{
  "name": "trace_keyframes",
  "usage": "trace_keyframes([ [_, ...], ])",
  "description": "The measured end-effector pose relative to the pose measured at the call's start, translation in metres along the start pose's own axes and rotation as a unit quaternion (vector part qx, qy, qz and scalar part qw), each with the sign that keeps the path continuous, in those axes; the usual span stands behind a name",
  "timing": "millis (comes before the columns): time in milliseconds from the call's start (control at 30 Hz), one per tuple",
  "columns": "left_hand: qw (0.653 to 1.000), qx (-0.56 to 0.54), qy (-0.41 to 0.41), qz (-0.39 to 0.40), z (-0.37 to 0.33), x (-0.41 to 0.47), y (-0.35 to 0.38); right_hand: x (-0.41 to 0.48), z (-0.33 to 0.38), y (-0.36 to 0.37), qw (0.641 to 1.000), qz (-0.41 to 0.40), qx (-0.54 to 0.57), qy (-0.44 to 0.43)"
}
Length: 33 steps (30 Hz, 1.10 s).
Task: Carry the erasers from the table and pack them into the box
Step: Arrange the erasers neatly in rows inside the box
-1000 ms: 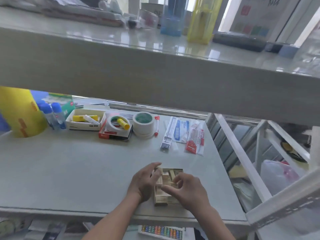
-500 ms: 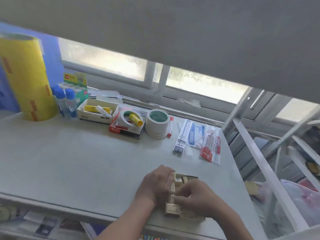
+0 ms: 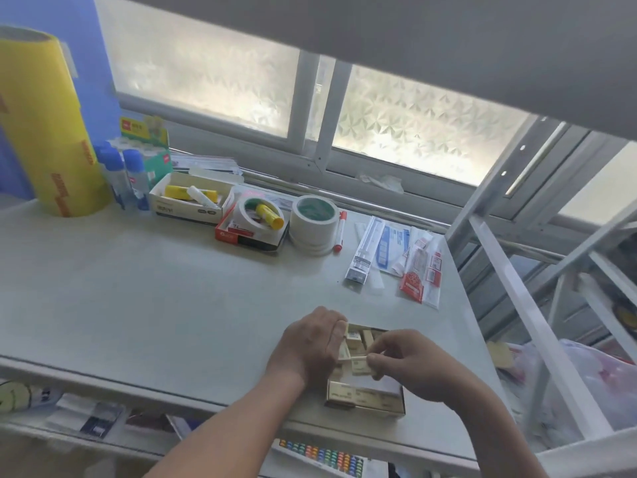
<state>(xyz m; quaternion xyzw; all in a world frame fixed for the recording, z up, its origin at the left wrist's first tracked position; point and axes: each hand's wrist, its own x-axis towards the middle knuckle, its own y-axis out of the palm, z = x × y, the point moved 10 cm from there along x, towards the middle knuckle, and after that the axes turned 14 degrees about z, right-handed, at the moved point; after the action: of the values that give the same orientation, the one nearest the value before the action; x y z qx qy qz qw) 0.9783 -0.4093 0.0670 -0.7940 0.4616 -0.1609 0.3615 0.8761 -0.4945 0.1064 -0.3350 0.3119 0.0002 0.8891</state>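
Down at the near edge of the worktop (image 3: 138,298) sits the box (image 3: 365,396), open, with pale erasers (image 3: 358,339) packed in its far half. Much of it is hidden: the left hand (image 3: 308,346) lies over its left side, fingers curled down, and whether that grip holds anything cannot be told. The right hand (image 3: 413,363) covers the right side; its thumb and fingertips (image 3: 374,360) pinch one eraser (image 3: 360,366) just above the box's middle. How many erasers are inside is hard to make out. Far back stand a yellow roll (image 3: 48,132), tape (image 3: 313,220) and packets (image 3: 396,260). A shelf (image 3: 448,36) cuts off the top.
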Motion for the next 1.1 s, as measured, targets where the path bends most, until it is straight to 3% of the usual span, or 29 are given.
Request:
trace_keyframes([
  [200,1.0,0.003,-0.002,-0.008,-0.001,-0.001,-0.001,0.004,-0.007,0.015,0.995,-0.007,-0.098,0.033],
  [500,1.0,0.015,-0.005,-0.003,-0.002,-0.001,-0.001,0.005,0.0,0.016,0.997,-0.015,-0.065,0.026],
  [800,1.0,0.018,0.0,-0.004,-0.004,-0.002,-0.001,-0.024,-0.009,-0.001,0.981,-0.189,0.051,0.004],
  [1000,1.0,0.02,0.003,-0.009,-0.004,-0.001,-0.002,-0.004,-0.008,0.011,0.996,-0.074,0.044,0.039],
  [1100,1.0,0.019,0.002,-0.01,-0.003,-0.001,-0.001,0.006,-0.008,0.014,0.996,-0.056,0.061,0.034],
])
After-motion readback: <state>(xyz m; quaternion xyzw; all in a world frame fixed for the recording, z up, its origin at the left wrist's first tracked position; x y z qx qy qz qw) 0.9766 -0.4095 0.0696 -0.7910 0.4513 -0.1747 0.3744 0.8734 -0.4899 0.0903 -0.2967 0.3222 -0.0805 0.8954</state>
